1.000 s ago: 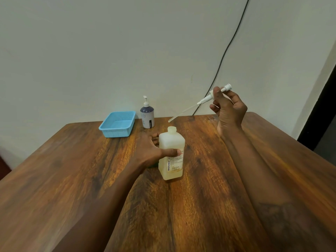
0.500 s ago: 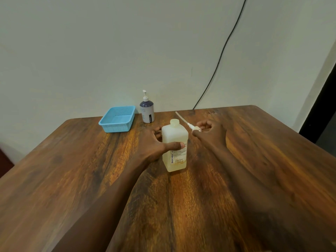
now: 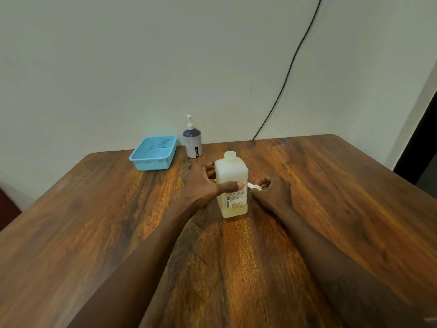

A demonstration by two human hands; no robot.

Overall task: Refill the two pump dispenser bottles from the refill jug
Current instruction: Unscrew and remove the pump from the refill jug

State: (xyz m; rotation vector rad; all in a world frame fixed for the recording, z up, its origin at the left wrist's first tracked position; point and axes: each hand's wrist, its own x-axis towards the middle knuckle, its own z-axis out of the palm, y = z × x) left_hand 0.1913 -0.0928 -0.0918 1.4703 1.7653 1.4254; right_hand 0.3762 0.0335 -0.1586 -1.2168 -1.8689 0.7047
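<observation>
Okay, head view, the only one. Wooden table [image 3: 331, 209] against a pale wall [image 3: 118, 55], black cable [image 3: 290, 65] running down the wall to the table's far edge.

Square translucent bottle [image 3: 231, 188] stands upright near the table's middle, neck open, no pump on it. Pale yellowish liquid sits low in it, roughly the bottom part only. Label on the front, text reads "BIOCHEK" vertically, the rest too small to read.

Left hand [image 3: 203, 185] wraps the bottle from its left side, thumb pressed across the front over the label, fingertips curling round the back. Firm grip, bottle resting on the table.

Right hand [image 3: 272, 190] is low on the table just right of the bottle, fingers curled, pinching the white pump head [image 3: 254, 186]. Only a small white part shows between fingers and bottle; its tube is not visible. Pump head looks touching or nearly touching the tabletop, cannot tell which.

At the far edge: second pump bottle [image 3: 192, 143], dark blue top, white lower body, white pump fitted, upright by the wall. Just left of it, a light blue mesh basket [image 3: 153, 153], close to that bottle but apart from it. Both well apart from the hands.

Both forearms reach in from the bottom of the frame.
</observation>
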